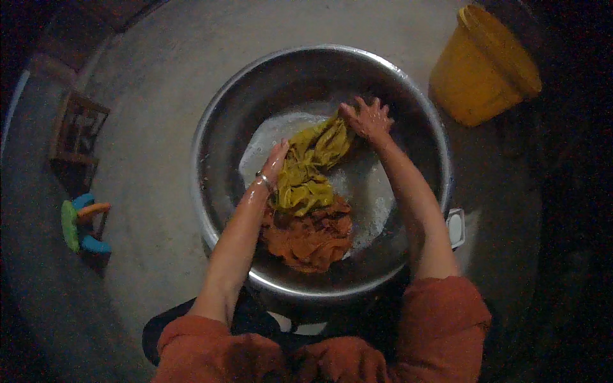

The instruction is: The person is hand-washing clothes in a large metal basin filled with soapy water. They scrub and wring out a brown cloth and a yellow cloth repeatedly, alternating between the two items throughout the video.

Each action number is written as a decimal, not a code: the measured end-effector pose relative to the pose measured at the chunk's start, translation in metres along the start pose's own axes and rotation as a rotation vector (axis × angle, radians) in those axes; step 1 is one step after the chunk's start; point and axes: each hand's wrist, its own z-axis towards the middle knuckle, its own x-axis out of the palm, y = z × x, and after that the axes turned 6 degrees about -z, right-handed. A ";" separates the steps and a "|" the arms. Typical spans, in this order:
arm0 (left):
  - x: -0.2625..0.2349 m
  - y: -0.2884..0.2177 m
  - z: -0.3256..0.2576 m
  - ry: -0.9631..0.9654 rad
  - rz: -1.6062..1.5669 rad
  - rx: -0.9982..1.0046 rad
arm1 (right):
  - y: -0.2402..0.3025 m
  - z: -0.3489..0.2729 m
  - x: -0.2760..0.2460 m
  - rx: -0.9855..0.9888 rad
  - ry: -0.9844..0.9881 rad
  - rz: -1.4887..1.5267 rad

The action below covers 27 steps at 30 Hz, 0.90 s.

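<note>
A wide round metal basin (217, 121) with soapy water in its bottom stands in front of me. A wet yellow-green cloth (313, 159) lies bunched and slightly twisted inside it, slanting up to the right. My left hand (274, 163) rests along the cloth's left side, fingers straight and flat against it. At its upper right end is my right hand (369, 120), fingers spread apart, the thumb side touching the fabric. A crumpled rust-orange cloth (310, 236) sits nearer me in the basin, partly under the yellow-green one.
A yellow bucket (482, 70) stands at the far right on the concrete floor (153, 127). Just right of the basin is a small white soap dish (456, 228). To the left are a wooden frame-like stool (80, 131) and a green, blue and orange plastic object (83, 223).
</note>
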 end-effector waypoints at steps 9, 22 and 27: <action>-0.041 0.007 0.003 0.412 -0.640 0.109 | 0.115 -0.125 -0.010 -0.762 -0.036 0.469; 0.006 0.003 -0.013 0.075 -0.232 0.013 | 0.035 -0.010 -0.005 -0.248 -0.076 0.038; -0.013 0.010 0.003 -0.131 0.019 0.034 | 0.020 -0.024 0.029 -0.159 0.250 0.036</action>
